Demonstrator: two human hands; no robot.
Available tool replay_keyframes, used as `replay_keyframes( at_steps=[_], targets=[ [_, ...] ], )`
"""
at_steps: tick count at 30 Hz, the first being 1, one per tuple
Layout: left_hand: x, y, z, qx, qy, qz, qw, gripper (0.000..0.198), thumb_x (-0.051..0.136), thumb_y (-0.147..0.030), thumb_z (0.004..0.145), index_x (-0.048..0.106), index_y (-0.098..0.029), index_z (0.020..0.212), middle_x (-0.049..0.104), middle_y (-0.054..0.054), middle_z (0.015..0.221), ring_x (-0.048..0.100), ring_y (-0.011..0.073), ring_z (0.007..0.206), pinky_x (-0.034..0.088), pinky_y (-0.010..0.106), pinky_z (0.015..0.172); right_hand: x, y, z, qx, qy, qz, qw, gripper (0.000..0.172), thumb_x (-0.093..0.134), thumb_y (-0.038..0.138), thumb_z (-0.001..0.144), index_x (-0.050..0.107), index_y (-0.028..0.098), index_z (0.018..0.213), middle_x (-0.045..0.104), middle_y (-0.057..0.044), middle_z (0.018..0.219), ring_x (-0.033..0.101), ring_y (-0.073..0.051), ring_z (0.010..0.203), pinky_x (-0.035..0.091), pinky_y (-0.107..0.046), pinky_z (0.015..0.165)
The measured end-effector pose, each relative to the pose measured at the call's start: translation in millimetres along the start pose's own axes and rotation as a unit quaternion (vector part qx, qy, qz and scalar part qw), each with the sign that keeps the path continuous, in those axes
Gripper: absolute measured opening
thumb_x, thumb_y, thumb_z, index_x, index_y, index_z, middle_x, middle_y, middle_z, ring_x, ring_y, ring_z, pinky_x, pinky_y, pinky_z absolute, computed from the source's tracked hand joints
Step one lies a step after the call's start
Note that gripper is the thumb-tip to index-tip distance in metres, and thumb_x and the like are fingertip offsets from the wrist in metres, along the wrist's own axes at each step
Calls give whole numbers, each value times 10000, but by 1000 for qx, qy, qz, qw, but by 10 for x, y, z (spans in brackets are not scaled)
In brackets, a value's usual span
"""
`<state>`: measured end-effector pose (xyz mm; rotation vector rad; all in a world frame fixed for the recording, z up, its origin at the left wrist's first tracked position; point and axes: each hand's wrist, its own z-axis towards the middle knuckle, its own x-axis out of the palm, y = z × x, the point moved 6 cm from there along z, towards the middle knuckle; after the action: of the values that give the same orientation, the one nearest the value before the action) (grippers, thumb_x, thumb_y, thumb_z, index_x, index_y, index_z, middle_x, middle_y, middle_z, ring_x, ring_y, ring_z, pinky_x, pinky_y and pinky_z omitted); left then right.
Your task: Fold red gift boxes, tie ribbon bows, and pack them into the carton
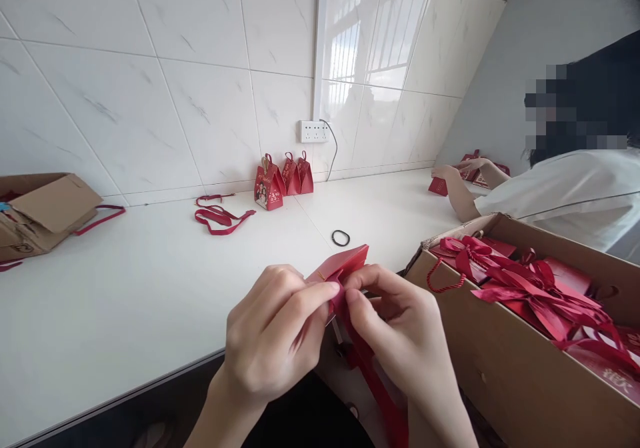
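Observation:
My left hand (pixel 275 331) is closed around a small red gift box (pixel 349 261), held up at the front edge of the table. Its thumb and index finger press on a fold of red ribbon (pixel 373 378) at the box's near side. The fingers of my right hand (pixel 403 318) pinch the same ribbon just beside the left fingertips. A long tail of it hangs below the table edge. Both hands hide most of the box, and I cannot make out whether the ribbon is knotted.
On the white table (pixel 125 301) are finished red gift boxes (pixel 270 185), loose red ribbons (pixel 223 218) and a black hair tie (pixel 341 238). A small carton (pixel 55 205) stands left. A large carton (pixel 480 328) of ribboned boxes is at right; behind it a co-worker (pixel 560 185) handles red boxes.

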<state>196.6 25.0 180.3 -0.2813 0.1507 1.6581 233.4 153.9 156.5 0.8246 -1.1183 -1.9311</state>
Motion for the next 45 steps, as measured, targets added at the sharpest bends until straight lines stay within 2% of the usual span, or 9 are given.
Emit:
replay_keyframes(
  at_steps=[3,8,15,18,24,30,35,40,45],
  targets=[
    [25,-3,-1,7,0,1,1000,238,627,73,726,648,-105,881,590,16,661,573,119,643,524,267,542,-44,-1,-19,-2,-14,8,1000,123,538,153,780,611,195,690,628,58,598,562,-53,462,438,-112,404],
    [38,1,-12,-7,-2,-5,1000,246,622,72,732,647,-114,890,593,14,678,574,112,651,530,260,549,-94,60,-92,-62,-45,-56,995,112,602,123,761,651,223,760,659,74,653,631,-58,542,499,-100,484],
    [16,25,-42,-74,-11,-38,996,273,589,77,748,648,-126,921,624,23,731,606,109,685,520,227,545,-61,106,-141,-185,-46,-113,975,138,601,88,807,630,216,850,674,44,777,649,-68,661,563,-139,599],
    [28,76,-60,-119,-1,-81,990,265,581,52,768,647,-162,909,641,12,752,618,110,687,520,231,563,-81,111,-144,-226,-67,-107,966,168,615,77,813,621,216,906,670,15,810,658,-101,717,576,-184,592],
    [76,128,-70,-177,23,-130,975,228,585,8,789,653,-191,879,640,-4,736,611,99,643,500,223,544,-120,226,-216,-358,-107,-198,906,270,660,39,773,685,212,978,689,-18,875,670,-123,701,576,-214,576],
    [99,118,-33,-206,49,-162,964,217,574,9,794,646,-186,856,614,-21,699,572,71,602,477,194,507,-175,239,-291,-417,-110,-282,857,239,646,102,798,701,217,1001,712,-26,893,675,-149,695,553,-242,528],
    [113,102,-51,-197,44,-142,969,229,581,26,783,651,-175,867,625,-19,724,577,67,622,477,195,529,-158,297,-269,-401,-123,-290,861,194,673,67,758,689,205,893,694,-3,779,643,-112,600,523,-216,495],
    [164,60,-72,-165,43,-116,978,244,585,33,771,655,-160,902,626,-2,740,588,84,643,497,208,543,-130,346,-233,-296,-163,-308,889,165,645,50,762,638,214,749,656,21,667,595,-86,543,515,-205,498],
    [167,55,-59,-150,39,-92,984,251,570,33,777,654,-165,907,615,-1,714,577,91,625,487,215,522,-233,262,-214,-224,-177,-277,918,152,609,63,789,606,203,732,616,25,672,494,-55,466,449,-187,401]
  ],
)
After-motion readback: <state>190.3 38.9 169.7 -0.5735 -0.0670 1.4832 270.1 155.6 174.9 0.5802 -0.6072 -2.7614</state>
